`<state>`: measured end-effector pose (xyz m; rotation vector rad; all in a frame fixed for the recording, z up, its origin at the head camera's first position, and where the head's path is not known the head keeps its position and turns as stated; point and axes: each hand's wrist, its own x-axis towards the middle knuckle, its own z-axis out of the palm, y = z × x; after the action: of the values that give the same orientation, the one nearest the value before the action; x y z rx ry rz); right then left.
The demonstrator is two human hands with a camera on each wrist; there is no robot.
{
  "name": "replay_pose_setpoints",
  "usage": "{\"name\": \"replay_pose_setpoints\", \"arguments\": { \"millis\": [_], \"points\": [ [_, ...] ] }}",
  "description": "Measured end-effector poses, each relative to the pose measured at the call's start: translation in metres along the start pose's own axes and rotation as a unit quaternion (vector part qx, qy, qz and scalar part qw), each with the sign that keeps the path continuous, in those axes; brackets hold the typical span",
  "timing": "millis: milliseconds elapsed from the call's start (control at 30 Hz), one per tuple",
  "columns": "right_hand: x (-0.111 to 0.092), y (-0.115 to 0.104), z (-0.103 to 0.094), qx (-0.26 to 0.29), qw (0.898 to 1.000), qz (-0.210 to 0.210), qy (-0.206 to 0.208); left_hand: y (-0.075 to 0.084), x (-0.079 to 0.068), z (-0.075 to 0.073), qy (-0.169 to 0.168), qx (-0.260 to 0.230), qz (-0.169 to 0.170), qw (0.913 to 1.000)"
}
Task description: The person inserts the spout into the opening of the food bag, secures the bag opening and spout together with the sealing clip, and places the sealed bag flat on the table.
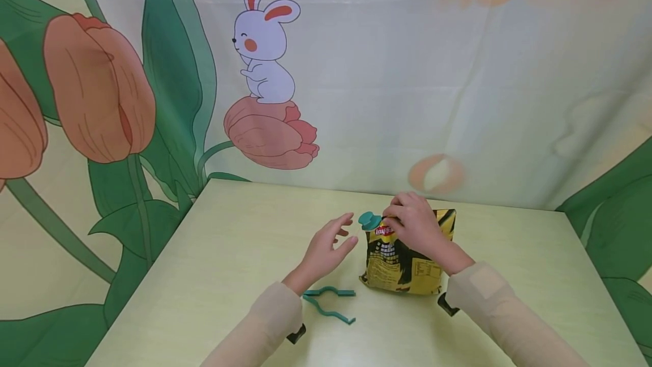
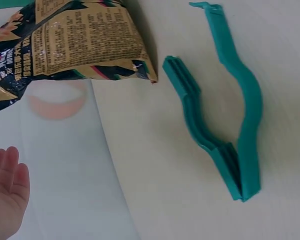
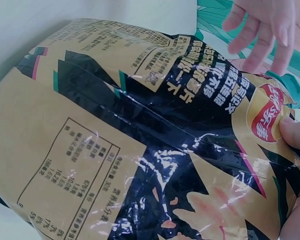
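Observation:
A black and gold chip bag (image 1: 397, 265) stands upright on the table, its printed back facing me. My right hand (image 1: 415, 228) grips its top edge; in the right wrist view the thumb (image 3: 294, 134) presses on the front beside the red logo. At the bag's upper left corner sits a teal rounded plastic piece (image 1: 369, 221), partly seen in the right wrist view too. My left hand (image 1: 326, 245) is held just left of that piece, fingers loosely extended and nothing in them. A teal bag clip (image 2: 250, 110) lies spread in a V on the table below the left hand.
The pale table (image 1: 229, 242) ends at a hanging cloth backdrop (image 1: 367, 72) printed with tulips and a rabbit. The bag stands near the table's far edge. Dark straps (image 1: 296, 334) show at both wrists.

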<state>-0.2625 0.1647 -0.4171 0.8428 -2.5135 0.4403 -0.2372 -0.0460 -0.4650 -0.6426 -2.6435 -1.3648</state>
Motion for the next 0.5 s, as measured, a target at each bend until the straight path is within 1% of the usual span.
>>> {"name": "replay_pose_setpoints", "arguments": {
  "millis": [133, 267, 500],
  "points": [
    [0.0, 0.0, 0.001, 0.001, 1.0, 0.0, 0.005, -0.008, -0.008, 0.0, -0.011, 0.013, -0.008, 0.9998],
    [0.0, 0.0, 0.002, 0.004, 1.0, -0.002, 0.009, -0.017, -0.016, 0.001, -0.019, 0.035, -0.006, 0.9992],
    [0.0, 0.0, 0.002, 0.003, 1.0, 0.0, 0.009, -0.027, -0.026, 0.002, -0.028, 0.046, -0.01, 0.9985]
  ]
}}
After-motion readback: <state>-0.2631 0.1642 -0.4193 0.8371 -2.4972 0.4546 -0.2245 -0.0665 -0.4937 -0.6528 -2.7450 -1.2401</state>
